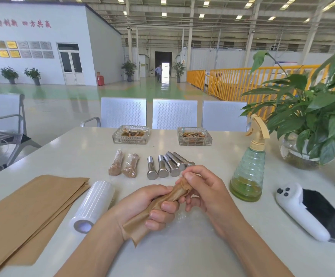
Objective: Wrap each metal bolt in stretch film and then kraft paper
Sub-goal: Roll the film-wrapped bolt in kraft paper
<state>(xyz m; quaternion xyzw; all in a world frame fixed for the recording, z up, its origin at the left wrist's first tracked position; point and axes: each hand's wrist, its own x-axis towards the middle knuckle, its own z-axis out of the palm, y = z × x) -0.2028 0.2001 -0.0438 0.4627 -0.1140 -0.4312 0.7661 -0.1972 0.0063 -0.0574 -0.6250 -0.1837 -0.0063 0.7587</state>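
Note:
A bolt rolled in brown kraft paper (173,196) lies across my palms above the near table. My left hand (144,206) grips its lower part, with loose paper hanging out below the fingers. My right hand (202,188) pinches the paper at its far end. The bolt itself is hidden inside the wrap. Several bare metal bolts (168,164) lie side by side just beyond my hands. Two wrapped bolts (123,164) lie to their left. A roll of stretch film (94,204) lies left of my hands, beside a stack of kraft paper sheets (28,208).
A green spray bottle (248,172) stands to the right, with a potted plant (310,124) behind it. A phone (326,212) and a white controller (298,210) lie at the right edge. Two glass ashtrays (131,134) sit at the table's far side, metal chairs beyond.

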